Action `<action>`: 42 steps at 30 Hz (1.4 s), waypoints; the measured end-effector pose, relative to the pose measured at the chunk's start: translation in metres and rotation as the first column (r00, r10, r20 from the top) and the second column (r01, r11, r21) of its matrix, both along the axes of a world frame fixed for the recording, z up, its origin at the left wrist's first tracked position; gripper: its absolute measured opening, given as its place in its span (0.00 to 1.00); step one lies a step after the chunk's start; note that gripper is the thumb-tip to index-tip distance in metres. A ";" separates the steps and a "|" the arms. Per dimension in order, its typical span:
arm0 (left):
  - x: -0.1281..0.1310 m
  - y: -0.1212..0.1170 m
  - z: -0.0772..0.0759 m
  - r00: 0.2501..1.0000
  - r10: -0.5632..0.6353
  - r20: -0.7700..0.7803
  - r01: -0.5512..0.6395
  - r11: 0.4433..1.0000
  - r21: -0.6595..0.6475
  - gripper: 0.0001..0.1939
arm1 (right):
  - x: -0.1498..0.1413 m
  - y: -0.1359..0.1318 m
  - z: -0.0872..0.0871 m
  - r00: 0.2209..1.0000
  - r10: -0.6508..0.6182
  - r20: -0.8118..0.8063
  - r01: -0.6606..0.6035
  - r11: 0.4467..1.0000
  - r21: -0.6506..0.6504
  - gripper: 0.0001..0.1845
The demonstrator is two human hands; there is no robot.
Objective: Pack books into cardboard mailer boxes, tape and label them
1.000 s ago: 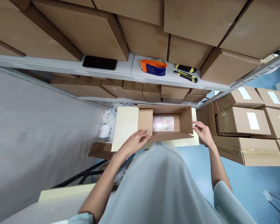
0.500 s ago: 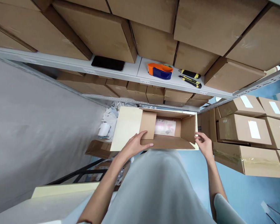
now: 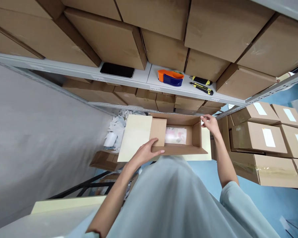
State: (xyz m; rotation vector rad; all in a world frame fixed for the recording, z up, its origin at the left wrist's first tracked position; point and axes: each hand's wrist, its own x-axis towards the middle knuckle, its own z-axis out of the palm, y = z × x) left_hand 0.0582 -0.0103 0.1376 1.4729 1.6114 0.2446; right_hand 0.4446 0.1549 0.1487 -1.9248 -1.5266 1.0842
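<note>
An open cardboard box [image 3: 183,150] stands on a pale yellow board [image 3: 134,132] in front of me. Inside it lies a clear-wrapped, pink-and-white printed packet [image 3: 175,136]. The box's left flap [image 3: 158,132] is folded inward over part of the opening. My left hand [image 3: 145,152] rests at the near left corner, fingers spread over that flap and thumb along the near wall. At the far right corner, my right hand [image 3: 210,125] pinches the edge of the box between thumb and fingers.
On the shelf [image 3: 139,76] ahead are a phone [image 3: 117,70], an orange-and-blue tape dispenser [image 3: 171,78] and two utility knives [image 3: 201,88]. Cardboard boxes fill the shelves. Labelled cartons [image 3: 260,135] are stacked at right. White scrap paper [image 3: 115,129] lies by the left wall.
My right hand has moved away from me and slightly left, from the box's right edge to its far right corner. The left hand has barely moved.
</note>
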 end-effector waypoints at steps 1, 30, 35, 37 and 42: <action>0.000 0.001 0.000 1.000 0.013 -0.005 -0.013 1.000 -0.018 0.44 | -0.004 -0.004 -0.003 0.997 0.014 -0.074 -0.018 0.998 -0.056 0.35; -0.018 0.087 -0.083 0.960 0.213 0.181 -0.255 0.931 0.260 0.26 | -0.009 -0.055 -0.031 0.896 0.209 0.392 -0.139 0.970 -0.200 0.17; -0.011 0.097 -0.090 0.960 0.238 0.145 -0.268 0.932 0.244 0.25 | -0.017 -0.040 -0.030 0.874 0.257 0.412 -0.137 0.945 -0.298 0.12; -0.011 0.098 -0.094 0.959 0.232 0.165 -0.266 0.936 0.231 0.25 | -0.023 -0.036 -0.030 0.848 0.264 0.459 -0.102 0.932 -0.347 0.11; -0.013 0.099 -0.097 0.950 0.253 0.182 -0.289 0.933 0.216 0.27 | -0.032 -0.035 -0.026 0.796 0.270 0.541 -0.026 0.909 -0.415 0.13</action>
